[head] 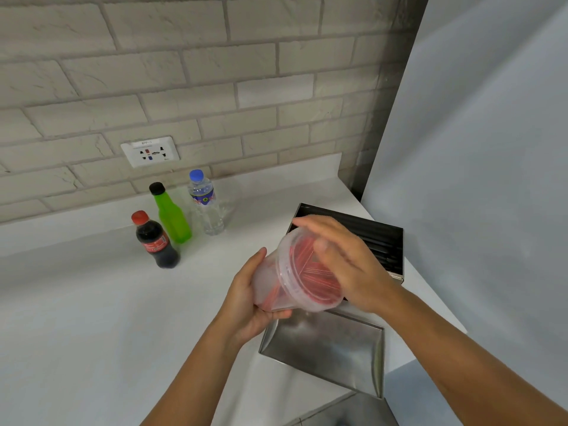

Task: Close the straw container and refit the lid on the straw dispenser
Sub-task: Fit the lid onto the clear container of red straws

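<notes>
- While the left hand (pixel 249 299) wraps its fingers (pixel 278 315) under and around the body of a clear plastic straw container (pixel 270 287), the tub is held tilted above the counter, its mouth turned up and to the right.
- Against that mouth, the right hand (pixel 347 265) lies with fingers spread and fairly flat over a round translucent lid (pixel 304 272); the palm appears to be pressing rather than gripping, likely so the rim snaps down evenly.
- Through the plastic, red straws (pixel 307 265) show, lying at angles inside.
- Whether the lid is fully seated all round cannot be told; the far edge is hidden by the hand.
- Behind the hands, touching the counter near the right wall, sits the open metal straw dispenser (pixel 384 241), dark straws visible inside.
- Nearer the viewer, its steel lid (pixel 332 348) rests flat on the white counter (pixel 92 302), just below the tub, within easy reach for the second step, not yet done.
- Further left stand three capped bottles: cola bottle (pixel 156 241), green bottle (pixel 170 215), water bottle (pixel 206 204).
</notes>
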The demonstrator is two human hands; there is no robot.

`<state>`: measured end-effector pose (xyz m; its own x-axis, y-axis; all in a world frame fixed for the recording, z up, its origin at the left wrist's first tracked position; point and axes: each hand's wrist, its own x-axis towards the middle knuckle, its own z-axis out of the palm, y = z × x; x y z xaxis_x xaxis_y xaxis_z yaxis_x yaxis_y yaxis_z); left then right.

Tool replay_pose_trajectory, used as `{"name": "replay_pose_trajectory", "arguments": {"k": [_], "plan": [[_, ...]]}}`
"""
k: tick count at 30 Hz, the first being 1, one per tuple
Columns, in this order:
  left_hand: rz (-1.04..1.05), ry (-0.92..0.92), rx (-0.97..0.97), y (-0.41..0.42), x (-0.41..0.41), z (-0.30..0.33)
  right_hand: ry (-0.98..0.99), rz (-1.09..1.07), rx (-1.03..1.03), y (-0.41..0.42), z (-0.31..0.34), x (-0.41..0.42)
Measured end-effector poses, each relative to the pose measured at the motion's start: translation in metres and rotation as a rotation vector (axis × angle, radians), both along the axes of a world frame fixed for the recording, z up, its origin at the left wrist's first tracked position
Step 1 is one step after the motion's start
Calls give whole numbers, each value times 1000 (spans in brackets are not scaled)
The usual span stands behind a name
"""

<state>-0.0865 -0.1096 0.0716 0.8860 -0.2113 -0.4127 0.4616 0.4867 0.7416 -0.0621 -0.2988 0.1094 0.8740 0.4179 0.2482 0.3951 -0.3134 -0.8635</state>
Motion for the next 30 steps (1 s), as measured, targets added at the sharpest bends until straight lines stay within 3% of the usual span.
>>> {"name": "replay_pose_trajectory", "arguments": {"k": [2, 5, 8, 10, 16, 20, 30], "plan": [[-4, -8, 41, 8, 1, -1, 180, -90, 30, 1, 1, 2], [-19, -10, 185, 21, 1, -5, 258, -151, 9, 7, -6, 4], [10, -118, 532, 39, 5, -17, 316, -205, 39, 19, -16, 7], [119, -166, 655, 53, 6, -22, 317, -224, 35, 31, -24, 9], [232, -282, 869, 88, 2, -28, 468, -277, 79, 74, -50, 20], [246, -317, 950, 104, -1, -30, 463, -254, 53, 103, -67, 28], [171, -238, 1115, 137, 31, -81, 540, -277, -110, 138, -106, 44]]}}
